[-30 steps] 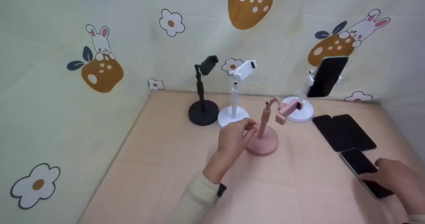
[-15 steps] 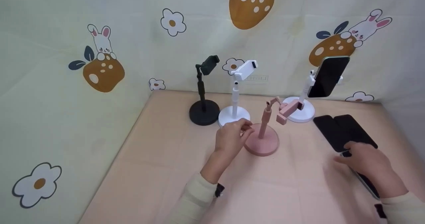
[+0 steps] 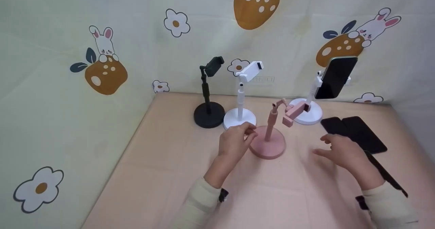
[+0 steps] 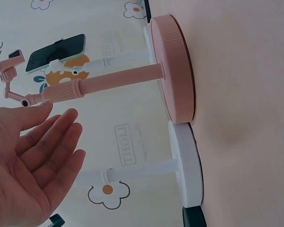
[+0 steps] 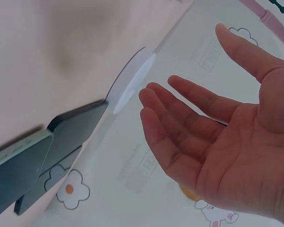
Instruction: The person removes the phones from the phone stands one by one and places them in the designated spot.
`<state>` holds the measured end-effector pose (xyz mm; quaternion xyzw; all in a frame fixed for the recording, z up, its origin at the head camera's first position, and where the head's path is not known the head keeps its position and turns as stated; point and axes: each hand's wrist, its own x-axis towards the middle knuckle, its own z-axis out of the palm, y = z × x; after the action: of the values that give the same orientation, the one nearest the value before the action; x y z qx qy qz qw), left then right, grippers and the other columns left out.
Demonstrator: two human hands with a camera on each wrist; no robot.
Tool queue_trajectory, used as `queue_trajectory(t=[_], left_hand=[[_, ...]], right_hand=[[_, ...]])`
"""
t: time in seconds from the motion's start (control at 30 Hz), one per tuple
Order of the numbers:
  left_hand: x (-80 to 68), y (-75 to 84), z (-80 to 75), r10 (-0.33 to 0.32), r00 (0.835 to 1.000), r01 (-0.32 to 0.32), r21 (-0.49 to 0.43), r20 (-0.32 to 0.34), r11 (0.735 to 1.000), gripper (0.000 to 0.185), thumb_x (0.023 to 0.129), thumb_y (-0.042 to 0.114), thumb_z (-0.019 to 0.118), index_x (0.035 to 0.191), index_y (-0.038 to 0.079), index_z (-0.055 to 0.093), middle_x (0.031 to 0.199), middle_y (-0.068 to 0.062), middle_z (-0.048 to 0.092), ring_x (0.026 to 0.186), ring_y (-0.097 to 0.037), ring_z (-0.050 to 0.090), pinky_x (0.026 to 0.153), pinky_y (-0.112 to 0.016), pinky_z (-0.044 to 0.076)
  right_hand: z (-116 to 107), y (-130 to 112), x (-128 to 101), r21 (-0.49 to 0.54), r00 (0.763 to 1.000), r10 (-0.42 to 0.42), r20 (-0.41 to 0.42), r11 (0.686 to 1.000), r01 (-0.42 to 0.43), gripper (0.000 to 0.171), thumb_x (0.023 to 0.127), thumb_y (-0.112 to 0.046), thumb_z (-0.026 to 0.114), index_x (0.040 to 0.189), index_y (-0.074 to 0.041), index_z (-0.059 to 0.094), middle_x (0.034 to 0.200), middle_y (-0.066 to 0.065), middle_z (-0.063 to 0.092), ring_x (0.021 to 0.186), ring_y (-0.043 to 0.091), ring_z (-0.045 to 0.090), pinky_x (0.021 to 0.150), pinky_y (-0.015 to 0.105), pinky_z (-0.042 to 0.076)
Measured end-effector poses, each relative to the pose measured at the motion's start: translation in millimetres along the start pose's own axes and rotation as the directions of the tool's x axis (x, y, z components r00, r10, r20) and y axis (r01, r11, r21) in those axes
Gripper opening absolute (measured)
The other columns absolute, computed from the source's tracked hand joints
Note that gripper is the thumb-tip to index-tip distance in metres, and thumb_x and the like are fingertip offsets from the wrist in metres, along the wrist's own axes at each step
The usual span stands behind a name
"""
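A pink phone stand stands upright on the table, its clamp tilted toward the right. Beside its base is my left hand, fingers loosely bent and nothing in them; in the left wrist view the palm of that left hand faces the pink post, apart from it. My right hand hovers above the table to the right of the pink stand. Fingers of the right hand are spread and relaxed, holding nothing. A phone lies partly hidden behind the right forearm.
A black phone stand and a white phone stand stand at the back. Another white stand, back right, holds a phone in its clamp. Dark phones lie side by side at the right. A patterned cloth wall borders the table.
My right hand has left the phone lying at the right and moved left and away from me, toward the pink stand. The left hand has shifted slightly left beside the pink base.
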<state>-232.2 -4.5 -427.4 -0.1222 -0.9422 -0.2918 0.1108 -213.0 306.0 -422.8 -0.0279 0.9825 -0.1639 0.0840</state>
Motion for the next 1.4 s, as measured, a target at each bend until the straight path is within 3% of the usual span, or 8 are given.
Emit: queue_trajectory(t=[0.4,0.67,0.83,1.23,1.4], left_hand=[[-1.0,-3.9,1.1,0.013,1.0,-0.012,0.029,-0.025,0.999,0.024,0.091,0.033,0.073,0.112,0.021,0.073,0.099,0.006,0.079,0.096,-0.012,0.074,0.084,-0.03,0.059],[0.2,-5.4,1.0,-0.021,1.0,0.021,0.029,0.005,0.999,0.026,0.092,0.035,0.072,0.114,0.022,0.072,0.1,0.006,0.078,0.098,-0.013,0.074,0.087,-0.032,0.058],[-0.6,-7.1,2.1,-0.033,0.999,0.032,0.043,0.017,0.999,0.025,0.092,0.035,0.071,0.113,0.023,0.072,0.1,0.006,0.078,0.097,-0.013,0.074,0.086,-0.031,0.058],[-3.6,-9.5,1.8,-0.029,1.0,0.029,0.033,0.012,0.999,0.025,0.091,0.033,0.073,0.112,0.021,0.072,0.099,0.005,0.078,0.093,-0.014,0.073,0.081,-0.03,0.058],[-4.5,-10.6,2.2,-0.032,0.999,0.031,0.03,0.014,0.999,0.024,0.091,0.033,0.073,0.112,0.021,0.072,0.099,0.005,0.078,0.093,-0.013,0.073,0.082,-0.029,0.057]], right_hand=[[14.0,-27.9,22.6,0.103,0.998,-0.064,-0.018,0.993,0.065,0.066,0.09,-0.046,0.069,0.132,0.004,0.057,0.128,0.03,0.062,0.111,0.045,0.063,0.091,0.057,0.054],[26.2,-44.2,39.4,0.235,0.984,-0.135,-0.119,0.959,0.16,0.055,0.092,-0.031,0.071,0.135,0.001,0.055,0.13,0.027,0.062,0.115,0.046,0.062,0.094,0.058,0.053],[30.1,-59.7,46.7,0.344,0.969,-0.155,-0.19,0.914,0.214,0.058,0.092,-0.023,0.071,0.141,-0.001,0.049,0.133,0.026,0.059,0.118,0.046,0.061,0.095,0.056,0.053],[30.1,-89.0,57.0,0.49,0.897,-0.248,-0.365,0.768,0.412,0.058,0.089,-0.008,0.074,0.141,-0.002,0.049,0.132,0.025,0.062,0.114,0.044,0.064,0.092,0.053,0.056],[30.7,-93.9,60.6,0.533,0.899,-0.239,-0.367,0.738,0.414,0.053,0.089,-0.004,0.072,0.138,0.001,0.051,0.129,0.026,0.063,0.115,0.042,0.065,0.098,0.051,0.053]])
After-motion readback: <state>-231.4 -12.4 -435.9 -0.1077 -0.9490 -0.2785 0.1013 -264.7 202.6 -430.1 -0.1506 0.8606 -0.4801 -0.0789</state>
